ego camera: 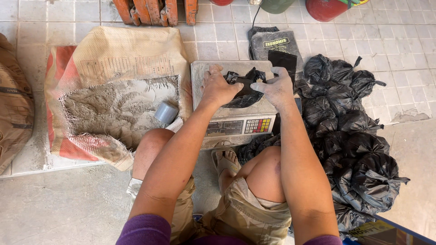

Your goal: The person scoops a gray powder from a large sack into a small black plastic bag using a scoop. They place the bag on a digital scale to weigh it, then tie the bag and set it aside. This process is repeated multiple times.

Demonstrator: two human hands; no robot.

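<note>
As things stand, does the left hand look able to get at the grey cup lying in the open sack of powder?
Probably yes. The left hand grips the black bag on the scale, and the grey cup lies uncovered in the sack beside it, nothing between; it must let go first.

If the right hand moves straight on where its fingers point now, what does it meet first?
The right hand points leftward at the black plastic bag on the scale; it already touches it. Beyond, probably the left hand.

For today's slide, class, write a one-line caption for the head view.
Both hands, left hand and right hand, grip a black plastic bag on a digital scale, beside an open sack of grey powder.
</note>
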